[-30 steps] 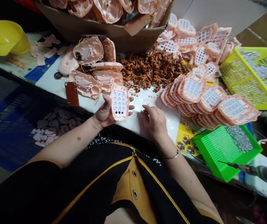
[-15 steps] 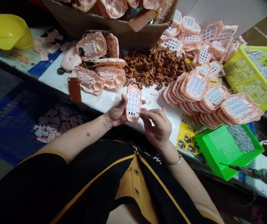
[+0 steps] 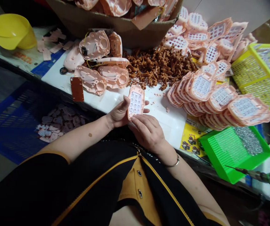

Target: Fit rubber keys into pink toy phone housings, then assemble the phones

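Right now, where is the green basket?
In the head view, the green basket is at lower right, below the stacked pink shells in the image and right of the yellow printed sheet.

Shell (image 3: 136, 99) partly covered
Its lower end is hidden by the right hand (image 3: 147, 130); the box (image 3: 116, 29) is cut off by the top edge, the basket (image 3: 252, 77) and driver (image 3: 264, 177) by the right; mid-frame bits (image 3: 168, 110) are too small to be identified.
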### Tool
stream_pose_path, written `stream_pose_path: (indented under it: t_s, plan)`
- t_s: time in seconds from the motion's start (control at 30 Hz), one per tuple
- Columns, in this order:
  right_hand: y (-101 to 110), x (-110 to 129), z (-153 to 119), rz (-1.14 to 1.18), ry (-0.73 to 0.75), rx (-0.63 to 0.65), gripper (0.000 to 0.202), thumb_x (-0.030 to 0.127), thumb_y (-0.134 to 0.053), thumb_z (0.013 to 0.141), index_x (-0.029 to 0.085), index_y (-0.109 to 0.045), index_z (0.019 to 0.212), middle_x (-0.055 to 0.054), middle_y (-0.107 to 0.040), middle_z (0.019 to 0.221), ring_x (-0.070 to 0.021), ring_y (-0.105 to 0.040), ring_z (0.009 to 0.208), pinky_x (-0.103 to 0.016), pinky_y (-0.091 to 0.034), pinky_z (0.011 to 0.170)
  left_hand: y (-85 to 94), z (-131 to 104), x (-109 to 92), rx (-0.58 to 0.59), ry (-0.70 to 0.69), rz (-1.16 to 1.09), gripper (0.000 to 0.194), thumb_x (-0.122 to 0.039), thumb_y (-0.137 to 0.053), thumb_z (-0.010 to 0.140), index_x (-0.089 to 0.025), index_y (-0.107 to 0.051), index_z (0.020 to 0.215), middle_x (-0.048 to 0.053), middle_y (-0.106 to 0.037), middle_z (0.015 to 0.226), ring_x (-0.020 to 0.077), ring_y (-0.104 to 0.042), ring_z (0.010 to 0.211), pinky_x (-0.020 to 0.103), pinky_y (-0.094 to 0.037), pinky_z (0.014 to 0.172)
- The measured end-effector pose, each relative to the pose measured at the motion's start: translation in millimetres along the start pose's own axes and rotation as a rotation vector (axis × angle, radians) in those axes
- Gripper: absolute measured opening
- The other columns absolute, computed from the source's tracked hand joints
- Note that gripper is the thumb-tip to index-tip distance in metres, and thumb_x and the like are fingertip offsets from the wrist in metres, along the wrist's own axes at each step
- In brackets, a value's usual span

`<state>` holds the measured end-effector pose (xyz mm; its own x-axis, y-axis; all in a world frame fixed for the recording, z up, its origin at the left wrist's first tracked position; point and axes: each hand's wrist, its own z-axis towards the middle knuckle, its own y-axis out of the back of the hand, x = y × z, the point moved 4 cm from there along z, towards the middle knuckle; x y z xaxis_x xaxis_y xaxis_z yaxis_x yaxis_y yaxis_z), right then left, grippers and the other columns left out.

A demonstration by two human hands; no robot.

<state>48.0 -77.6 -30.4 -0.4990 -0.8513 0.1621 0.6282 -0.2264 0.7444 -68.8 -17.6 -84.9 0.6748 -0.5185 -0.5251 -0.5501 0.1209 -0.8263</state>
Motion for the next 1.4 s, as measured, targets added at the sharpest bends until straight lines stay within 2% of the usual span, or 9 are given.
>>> stream_pose_path:
  t_s: [0.17, 0.27, 0.4, 0.5, 0.67, 0.83, 1.07, 1.27, 1.4]
  plan:
    - [2, -5, -5, -0.114, -0.136, -0.096, 0.048, 0.03, -0.07, 0.086, 0.022, -0.054, 0.131, -0.013, -0.072, 0.118, -0.0249, -0.065, 0.115, -0.043, -0.049, 0.098, -1.6, -4, 0, 0.026, 0.06, 0.038, 0.088, -0.078, -0.06, 0.072, -0.01, -0.059, 0.128, 0.018, -0.073, 0.109, 0.0305, -0.069, 0.109, 0.039, -0.054, 0.094]
    - [-1, -3, -3, -0.155, -0.1, -0.022, 0.033, 0.022, -0.065, 0.09, 0.024, -0.062, 0.122, -0.007, -0.074, 0.117, -0.0205, -0.065, 0.114, -0.039, -0.044, 0.103, -5.6, -6, -2, 0.085, 0.049, 0.078, 0.094, -0.079, -0.069, 0.061, -0.01, -0.062, 0.125, 0.017, -0.073, 0.108, 0.0316, -0.068, 0.111, 0.037, -0.055, 0.093]
    - [10, -8, 1, -0.259, -0.098, -0.086, 0.027, 0.014, -0.059, 0.092, 0.028, -0.068, 0.113, -0.001, -0.077, 0.109, -0.0161, -0.067, 0.106, -0.036, -0.042, 0.104, -11.3, -3, -7, 0.117, -0.039, 0.087, 0.088, -0.075, -0.07, 0.065, -0.017, -0.06, 0.13, 0.013, -0.071, 0.118, 0.0293, -0.064, 0.118, 0.036, -0.053, 0.097]
    - [33, -19, 1, -0.355, -0.116, -0.205, 0.028, 0.014, -0.059, 0.091, 0.03, -0.067, 0.113, 0.001, -0.077, 0.104, -0.0148, -0.067, 0.104, -0.036, -0.043, 0.103, -13.0, -2, -9, 0.112, -0.05, 0.087, 0.085, -0.073, -0.071, 0.065, -0.02, -0.059, 0.131, 0.012, -0.067, 0.127, 0.028, -0.064, 0.117, 0.039, -0.052, 0.098]
    - [90, -57, -6, -0.618, -0.206, -0.382, 0.023, 0.02, -0.065, 0.089, 0.029, -0.068, 0.11, -0.003, -0.073, 0.109, -0.0193, -0.064, 0.104, -0.038, -0.047, 0.094, -9.1, -1, -11, 0.024, 0.014, 0.074, 0.079, -0.072, -0.073, 0.063, -0.021, -0.062, 0.123, 0.01, -0.067, 0.119, 0.025, -0.068, 0.104, 0.041, -0.056, 0.092]
    - [122, -108, -8, -0.767, -0.44, -0.219, 0.017, 0.036, -0.06, 0.092, 0.027, -0.073, 0.096, -0.008, -0.068, 0.119, -0.0279, -0.058, 0.111, -0.046, -0.041, 0.093, -9.5, -2, -10, 0.006, 0.008, 0.086, 0.076, -0.072, -0.069, 0.069, -0.021, -0.06, 0.125, 0.011, -0.066, 0.118, 0.0233, -0.068, 0.101, 0.04, -0.055, 0.091]
    - [117, -127, -4, -0.746, -0.442, -0.023, 0.028, 0.041, -0.052, 0.095, 0.024, -0.074, 0.088, -0.011, -0.071, 0.112, -0.0334, -0.058, 0.113, -0.049, -0.04, 0.092, -8.0, -3, -7, 0.043, 0.031, 0.031, 0.071, -0.071, -0.068, 0.072, -0.021, -0.059, 0.122, 0.01, -0.066, 0.115, 0.0231, -0.069, 0.097, 0.039, -0.054, 0.089]
    - [107, -87, 7, -0.733, -0.256, -0.081, 0.019, 0.028, -0.06, 0.092, 0.017, -0.071, 0.103, -0.017, -0.071, 0.113, -0.0312, -0.066, 0.099, -0.042, -0.048, 0.082, -8.0, -13, -9, -0.008, -0.023, 0.149, 0.065, -0.065, -0.071, 0.074, -0.019, -0.059, 0.119, 0.01, -0.066, 0.11, 0.0194, -0.069, 0.087, 0.039, -0.054, 0.086]
    - [67, -52, -1, -0.501, -0.106, -0.051, 0.014, 0.018, -0.065, 0.087, 0.015, -0.069, 0.1, -0.015, -0.072, 0.103, -0.0255, -0.066, 0.088, -0.038, -0.049, 0.081, 2.8, -31, -32, -0.121, -0.279, 0.58, 0.059, -0.059, -0.073, 0.075, -0.018, -0.061, 0.116, 0.01, -0.067, 0.105, 0.0161, -0.068, 0.08, 0.035, -0.056, 0.077]
